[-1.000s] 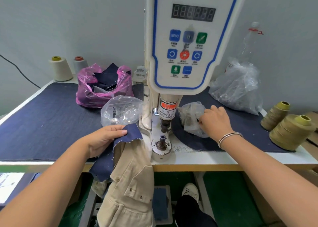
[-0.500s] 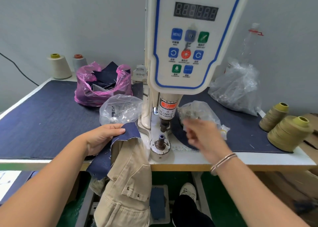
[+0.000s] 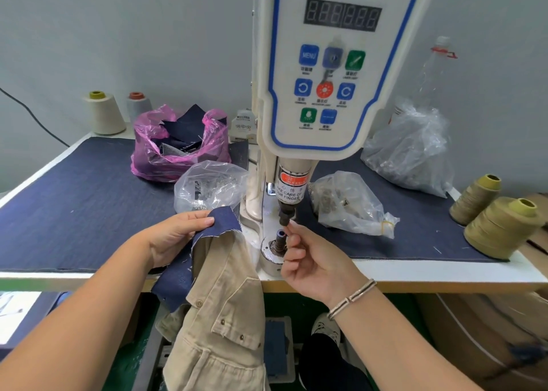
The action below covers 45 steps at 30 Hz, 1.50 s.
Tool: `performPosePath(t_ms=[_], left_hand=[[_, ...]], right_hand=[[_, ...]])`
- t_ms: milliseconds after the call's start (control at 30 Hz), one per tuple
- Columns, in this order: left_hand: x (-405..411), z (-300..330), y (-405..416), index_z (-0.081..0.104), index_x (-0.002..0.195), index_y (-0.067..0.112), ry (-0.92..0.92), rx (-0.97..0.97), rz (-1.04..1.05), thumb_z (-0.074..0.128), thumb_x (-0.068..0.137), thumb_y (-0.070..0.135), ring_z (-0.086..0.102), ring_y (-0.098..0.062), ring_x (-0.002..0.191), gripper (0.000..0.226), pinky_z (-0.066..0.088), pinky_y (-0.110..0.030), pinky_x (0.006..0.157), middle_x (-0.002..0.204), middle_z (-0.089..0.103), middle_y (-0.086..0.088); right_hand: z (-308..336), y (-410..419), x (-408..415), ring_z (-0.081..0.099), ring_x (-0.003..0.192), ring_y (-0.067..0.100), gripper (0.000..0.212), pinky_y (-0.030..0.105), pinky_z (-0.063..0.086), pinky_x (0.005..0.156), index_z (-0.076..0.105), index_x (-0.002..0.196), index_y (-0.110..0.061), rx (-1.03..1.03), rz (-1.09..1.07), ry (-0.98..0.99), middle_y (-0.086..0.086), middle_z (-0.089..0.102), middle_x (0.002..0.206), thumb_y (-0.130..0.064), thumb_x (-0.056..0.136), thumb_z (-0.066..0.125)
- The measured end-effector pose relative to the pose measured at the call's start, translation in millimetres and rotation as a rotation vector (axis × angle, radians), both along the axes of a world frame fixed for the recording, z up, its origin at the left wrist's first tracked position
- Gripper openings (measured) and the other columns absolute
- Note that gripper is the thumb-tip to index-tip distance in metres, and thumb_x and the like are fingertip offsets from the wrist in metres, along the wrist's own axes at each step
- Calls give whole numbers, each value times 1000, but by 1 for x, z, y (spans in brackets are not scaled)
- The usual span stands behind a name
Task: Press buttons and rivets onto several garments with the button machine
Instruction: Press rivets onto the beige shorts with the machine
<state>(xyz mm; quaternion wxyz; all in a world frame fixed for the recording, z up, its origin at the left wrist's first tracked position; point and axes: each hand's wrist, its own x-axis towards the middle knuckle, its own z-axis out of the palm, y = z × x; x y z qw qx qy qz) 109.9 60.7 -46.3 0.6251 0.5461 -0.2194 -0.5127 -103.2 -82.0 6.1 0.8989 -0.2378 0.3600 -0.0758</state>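
Here left hand [image 3: 170, 236] pinches denim scrap [image 3: 221, 221]; right hand [image 3: 308, 264] fingertips pinched at machine die [image 3: 280, 237].

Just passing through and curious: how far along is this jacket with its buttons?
Done: the tan jacket already carries several small metal studs on its pocket flaps. In hand: the left hand holds the jacket's edge with a denim scrap, while the right hand brings its fingertips to the machine's die, apparently loading a part too small to make out. Left: sliding the cloth under and pressing.
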Motion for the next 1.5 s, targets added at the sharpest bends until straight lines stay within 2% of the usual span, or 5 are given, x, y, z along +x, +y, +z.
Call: performPosePath(t_ms=[333, 767, 967, 1133, 1500], left_hand=[[1, -1, 2, 78, 93, 13, 11, -1, 1, 58, 84, 19, 72, -19, 83, 22, 58, -29, 73, 95, 74, -10], [2, 0, 2, 77, 97, 14, 26, -34, -12, 65, 79, 22, 71, -18, 86, 23, 56, -28, 75, 98, 74, -10], [0, 5, 4, 77, 94, 15, 2, -75, -74, 71, 81, 24, 70, -21, 89, 17, 56, -30, 80, 96, 73, -10], [-2, 5, 4, 75, 97, 8, 37, -71, 20, 55, 83, 16, 71, -22, 90, 25, 58, -30, 78, 102, 73, -15], [4, 0, 3, 74, 95, 3, 122, -28, 35, 55, 82, 13, 69, -27, 90, 25, 52, -41, 93, 103, 71, -19]], right_hand=[[8, 9, -5, 37, 32, 6, 14, 23, 28, 54, 68, 82, -10, 162, -71, -81, -8, 47, 45, -14, 69, 70], [15, 67, 3, 34, 33, 10, 26, 19, 29, 42, 65, 83, -10, 294, -117, -268, -3, 46, 52, -25, 91, 45], [25, 58, 84, 41, 46, 9, 19, 19, 35, 44, 67, 95, -9, -698, 168, -34, 1, 51, 61, -17, 94, 50], [16, 30, 161, 60, 107, 30, 29, 32, 48, 86, 66, 114, -7, -1761, 497, 367, 14, 65, 116, -14, 95, 45], [-21, 20, 225, 59, 111, 29, 32, 36, 45, 83, 61, 119, -10, -2302, 682, 644, 9, 63, 119, -5, 92, 47]])
